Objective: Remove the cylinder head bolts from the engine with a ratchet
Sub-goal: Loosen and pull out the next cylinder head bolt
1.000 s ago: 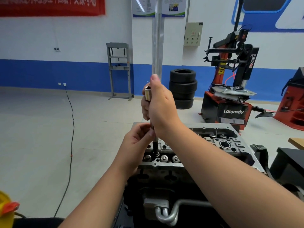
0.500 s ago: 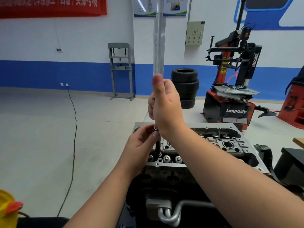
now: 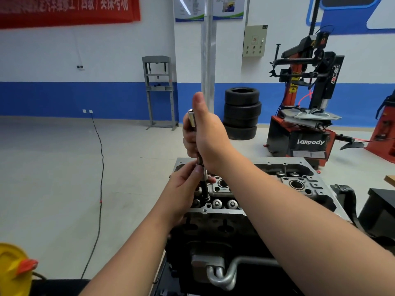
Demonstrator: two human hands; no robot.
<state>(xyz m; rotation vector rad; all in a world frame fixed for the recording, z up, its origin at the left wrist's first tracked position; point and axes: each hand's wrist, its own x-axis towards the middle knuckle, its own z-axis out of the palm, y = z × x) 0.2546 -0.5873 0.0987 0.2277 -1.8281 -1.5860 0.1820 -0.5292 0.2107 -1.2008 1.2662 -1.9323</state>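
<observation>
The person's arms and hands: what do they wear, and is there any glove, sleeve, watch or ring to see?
Both forearms are bare, with no sleeve in view. The left hand and the right hand wear no gloves. No watch, ring or marking shows.

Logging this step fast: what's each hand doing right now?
Left hand: pinches the tool shaft just above the cylinder head.
Right hand: grips the upright tool handle.

Auto workshop: tyre changer (image 3: 303, 116), stacked tyres (image 3: 242, 113), engine (image 3: 245, 201) on stand.
</observation>
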